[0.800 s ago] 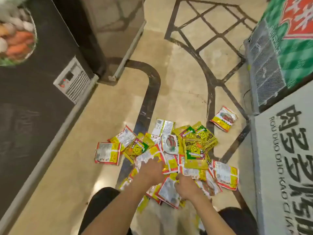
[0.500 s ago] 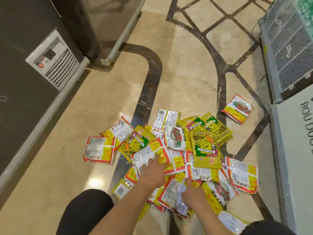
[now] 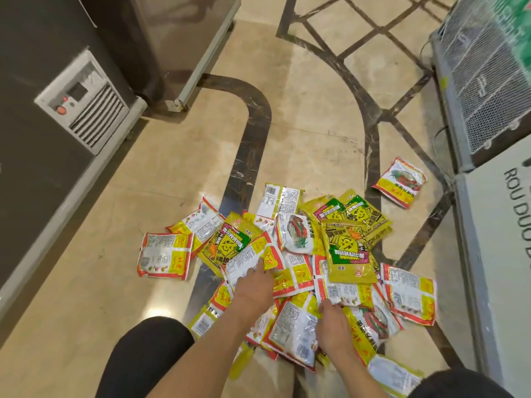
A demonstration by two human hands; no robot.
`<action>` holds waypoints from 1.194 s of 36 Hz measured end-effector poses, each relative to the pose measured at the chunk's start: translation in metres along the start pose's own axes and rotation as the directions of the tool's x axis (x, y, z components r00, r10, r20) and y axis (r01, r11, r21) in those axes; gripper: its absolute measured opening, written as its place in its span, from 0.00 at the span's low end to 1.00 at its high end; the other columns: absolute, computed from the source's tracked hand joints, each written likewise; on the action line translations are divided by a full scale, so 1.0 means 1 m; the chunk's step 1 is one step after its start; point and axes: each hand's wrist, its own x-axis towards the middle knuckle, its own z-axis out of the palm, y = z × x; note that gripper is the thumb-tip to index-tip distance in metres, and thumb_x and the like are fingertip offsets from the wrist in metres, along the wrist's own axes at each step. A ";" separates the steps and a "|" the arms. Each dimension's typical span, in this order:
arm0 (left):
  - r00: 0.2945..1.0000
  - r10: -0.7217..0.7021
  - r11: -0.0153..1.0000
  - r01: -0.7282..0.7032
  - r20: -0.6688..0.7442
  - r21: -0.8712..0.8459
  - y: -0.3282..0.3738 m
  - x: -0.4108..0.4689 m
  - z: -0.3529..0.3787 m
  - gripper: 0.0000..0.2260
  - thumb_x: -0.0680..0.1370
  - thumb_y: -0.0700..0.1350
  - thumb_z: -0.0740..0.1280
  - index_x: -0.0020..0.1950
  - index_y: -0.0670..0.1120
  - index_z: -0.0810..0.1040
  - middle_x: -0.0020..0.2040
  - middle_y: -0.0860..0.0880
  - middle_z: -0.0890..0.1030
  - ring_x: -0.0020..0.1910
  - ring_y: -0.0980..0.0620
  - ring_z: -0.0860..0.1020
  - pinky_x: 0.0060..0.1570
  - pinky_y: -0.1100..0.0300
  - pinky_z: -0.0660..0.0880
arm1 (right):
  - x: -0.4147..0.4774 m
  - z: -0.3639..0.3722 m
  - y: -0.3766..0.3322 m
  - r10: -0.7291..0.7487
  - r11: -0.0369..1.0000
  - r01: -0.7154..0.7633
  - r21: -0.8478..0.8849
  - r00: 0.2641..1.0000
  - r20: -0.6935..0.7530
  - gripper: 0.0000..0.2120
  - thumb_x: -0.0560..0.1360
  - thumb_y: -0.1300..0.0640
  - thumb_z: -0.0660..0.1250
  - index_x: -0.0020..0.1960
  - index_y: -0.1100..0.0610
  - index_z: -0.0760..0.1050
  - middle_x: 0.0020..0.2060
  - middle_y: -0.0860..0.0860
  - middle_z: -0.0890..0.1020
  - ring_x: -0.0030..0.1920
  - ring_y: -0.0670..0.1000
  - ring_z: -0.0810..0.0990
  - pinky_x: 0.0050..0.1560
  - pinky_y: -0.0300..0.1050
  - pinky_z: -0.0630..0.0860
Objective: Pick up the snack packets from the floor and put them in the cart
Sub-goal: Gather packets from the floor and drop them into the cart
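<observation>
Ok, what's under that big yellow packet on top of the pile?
Red-edged white packets poke out below the yellow packet; how many more it covers is hidden.

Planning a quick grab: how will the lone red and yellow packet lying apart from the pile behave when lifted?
The lone red and yellow glossy plastic packet looks thin, so probably light and floppy. Its shiny film may slip in a pinch. Flat on the polished beige floor, it would likely slide, not roll, if pushed.

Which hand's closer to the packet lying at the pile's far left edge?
Left. The left hand rests on the pile just right of that packet; the right hand is farther right.
</observation>
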 end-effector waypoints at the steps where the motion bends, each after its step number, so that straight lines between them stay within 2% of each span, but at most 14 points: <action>1: 1.000 -0.002 1.000 0.002 -0.015 -0.010 -0.001 -0.001 -0.004 0.25 0.80 0.44 0.64 0.76 0.49 0.64 0.81 0.43 0.49 0.70 0.40 0.67 0.58 0.43 0.73 | -0.001 -0.003 -0.004 -0.010 1.000 0.010 0.014 1.000 0.003 0.17 0.72 0.70 0.59 0.58 0.57 0.71 0.51 0.55 0.75 0.46 0.53 0.72 0.42 0.45 0.68; 4: 0.997 0.003 0.998 -0.008 -0.080 -0.061 -0.004 -0.003 -0.015 0.24 0.79 0.41 0.63 0.75 0.48 0.65 0.78 0.43 0.56 0.65 0.41 0.72 0.54 0.46 0.75 | -0.002 -0.016 -0.017 -0.031 0.999 0.030 0.041 1.000 0.007 0.15 0.74 0.69 0.59 0.57 0.56 0.72 0.51 0.54 0.73 0.47 0.53 0.74 0.42 0.43 0.69; 7: 0.986 0.033 0.986 -0.058 -0.161 -0.154 -0.007 -0.011 -0.027 0.20 0.79 0.44 0.62 0.72 0.50 0.68 0.73 0.43 0.65 0.60 0.42 0.76 0.54 0.44 0.78 | -0.008 -0.031 -0.031 -0.094 0.995 0.094 0.036 0.996 -0.002 0.17 0.75 0.69 0.58 0.59 0.55 0.73 0.50 0.51 0.71 0.44 0.51 0.71 0.42 0.40 0.68; 11: 0.986 0.015 0.971 -0.053 -0.165 -0.231 -0.004 -0.038 -0.058 0.23 0.78 0.38 0.60 0.74 0.48 0.67 0.78 0.46 0.58 0.64 0.42 0.76 0.55 0.48 0.78 | -0.028 -0.064 -0.051 -0.181 0.983 0.181 0.010 0.983 -0.011 0.17 0.75 0.69 0.57 0.58 0.54 0.75 0.48 0.50 0.68 0.43 0.50 0.73 0.43 0.41 0.70; 14: 0.984 0.017 0.956 -0.068 -0.176 -0.286 -0.001 -0.068 -0.087 0.26 0.77 0.37 0.62 0.76 0.46 0.65 0.78 0.45 0.59 0.70 0.43 0.71 0.62 0.46 0.75 | -0.053 -0.099 -0.070 -0.244 0.969 0.246 0.025 0.968 -0.048 0.17 0.74 0.69 0.58 0.56 0.53 0.76 0.50 0.50 0.71 0.48 0.50 0.75 0.48 0.42 0.73; 16: 0.979 0.015 0.939 -0.084 -0.205 -0.334 -0.001 -0.090 -0.110 0.25 0.78 0.38 0.62 0.75 0.46 0.65 0.78 0.46 0.61 0.70 0.44 0.70 0.64 0.49 0.73 | -0.073 -0.129 -0.084 -0.290 0.955 0.294 0.032 0.952 -0.098 0.16 0.74 0.69 0.58 0.55 0.54 0.77 0.53 0.51 0.73 0.51 0.50 0.75 0.52 0.43 0.73; 19: 0.962 0.031 0.917 -0.135 -0.271 -0.376 0.001 -0.133 -0.156 0.23 0.81 0.46 0.62 0.76 0.50 0.65 0.78 0.48 0.62 0.72 0.47 0.69 0.66 0.53 0.71 | -0.109 -0.183 -0.106 -0.361 0.927 0.373 0.027 0.912 -0.194 0.14 0.75 0.67 0.60 0.56 0.55 0.78 0.54 0.50 0.73 0.52 0.50 0.75 0.53 0.41 0.70; 21: 0.943 0.042 0.905 -0.175 -0.330 -0.387 0.003 -0.170 -0.196 0.22 0.80 0.48 0.64 0.75 0.50 0.67 0.76 0.49 0.66 0.71 0.47 0.69 0.66 0.54 0.71 | -0.139 -0.224 -0.123 -0.399 0.910 0.414 0.009 0.883 -0.248 0.14 0.75 0.67 0.61 0.57 0.56 0.78 0.53 0.51 0.73 0.52 0.50 0.75 0.53 0.42 0.71; 25: 0.883 0.060 0.877 -0.270 -0.466 -0.397 0.007 -0.256 -0.289 0.23 0.77 0.46 0.68 0.72 0.53 0.69 0.67 0.52 0.72 0.63 0.49 0.75 0.57 0.59 0.71 | -0.203 -0.314 -0.159 -0.441 0.886 0.463 -0.017 0.831 -0.339 0.14 0.73 0.67 0.63 0.57 0.58 0.78 0.52 0.53 0.74 0.52 0.53 0.76 0.51 0.44 0.73; 30: 0.840 0.046 0.873 -0.297 -0.541 -0.387 0.013 -0.362 -0.402 0.24 0.72 0.45 0.72 0.66 0.53 0.71 0.64 0.53 0.71 0.57 0.48 0.77 0.51 0.55 0.72 | -0.287 -0.427 -0.212 -0.474 0.850 0.526 -0.014 0.754 -0.455 0.10 0.71 0.66 0.68 0.51 0.57 0.79 0.47 0.52 0.74 0.47 0.49 0.73 0.45 0.36 0.66; 34: 0.819 0.027 0.904 -0.265 -0.573 -0.336 0.012 -0.436 -0.477 0.19 0.72 0.44 0.70 0.60 0.52 0.68 0.63 0.56 0.65 0.51 0.45 0.78 0.45 0.48 0.76 | -0.358 -0.511 -0.260 -0.510 0.814 0.581 -0.017 0.701 -0.499 0.10 0.70 0.62 0.72 0.51 0.56 0.79 0.47 0.49 0.73 0.47 0.47 0.75 0.45 0.36 0.68; 36: 0.801 0.021 0.901 -0.275 -0.598 -0.337 0.011 -0.470 -0.512 0.17 0.73 0.40 0.66 0.59 0.52 0.67 0.62 0.55 0.66 0.51 0.42 0.77 0.46 0.46 0.75 | -0.388 -0.546 -0.282 -0.549 0.781 0.623 -0.035 0.659 -0.515 0.10 0.71 0.62 0.72 0.52 0.55 0.79 0.47 0.48 0.72 0.46 0.47 0.75 0.46 0.36 0.68; 39: 0.754 0.007 0.894 -0.299 -0.657 -0.334 0.009 -0.510 -0.557 0.16 0.77 0.38 0.62 0.61 0.54 0.67 0.61 0.55 0.67 0.51 0.43 0.77 0.46 0.50 0.74 | -0.421 -0.588 -0.311 -0.579 0.753 0.655 -0.068 0.611 -0.540 0.11 0.70 0.63 0.72 0.52 0.56 0.79 0.48 0.49 0.72 0.46 0.48 0.75 0.45 0.33 0.65; 43: 0.698 0.011 0.890 -0.333 -0.716 -0.311 -0.003 -0.553 -0.603 0.16 0.77 0.38 0.66 0.62 0.51 0.70 0.60 0.52 0.68 0.52 0.45 0.77 0.51 0.46 0.77 | -0.460 -0.631 -0.343 -0.597 0.721 0.687 -0.094 0.546 -0.588 0.11 0.69 0.63 0.73 0.51 0.57 0.80 0.48 0.50 0.72 0.46 0.50 0.75 0.44 0.35 0.67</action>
